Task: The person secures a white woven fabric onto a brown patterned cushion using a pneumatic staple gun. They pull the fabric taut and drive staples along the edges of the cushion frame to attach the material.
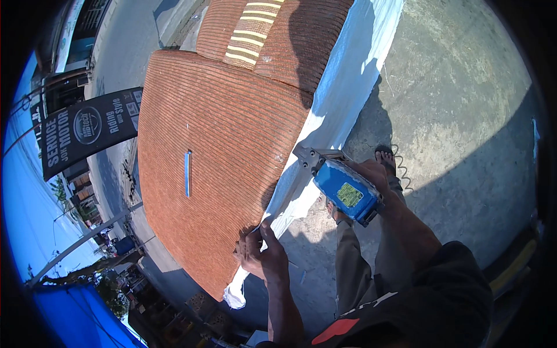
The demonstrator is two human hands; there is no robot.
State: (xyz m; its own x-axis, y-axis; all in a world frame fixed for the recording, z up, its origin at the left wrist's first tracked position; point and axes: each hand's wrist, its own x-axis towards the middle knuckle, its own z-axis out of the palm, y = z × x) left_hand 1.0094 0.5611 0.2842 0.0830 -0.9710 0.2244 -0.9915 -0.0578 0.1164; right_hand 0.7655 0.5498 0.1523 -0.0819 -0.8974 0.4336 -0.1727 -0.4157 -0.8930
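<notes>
A large piece of furniture upholstered in rust-brown ribbed fabric [214, 139] lies in front of me, with a white cloth strip [348, 93] along its near right edge. My left hand [264, 255] is closed at the lower part of that edge, its thumb and fingers pinching the fabric where brown meets white. In my right hand [376, 177] is a blue pneumatic staple gun [342, 185]; its metal nose points at the white strip, a little above my left hand. Whether the nose touches the cloth I cannot tell. The fingers around the handle are partly hidden by the tool.
A narrow silver-blue strip [188, 174], perhaps staples, lies on the brown fabric. A coiled hose [401, 168] hangs near my foot on the concrete floor [452, 104]. Beyond the furniture stand a dark banner [90, 130] and a road; a blue tarp [75, 316] is at lower left.
</notes>
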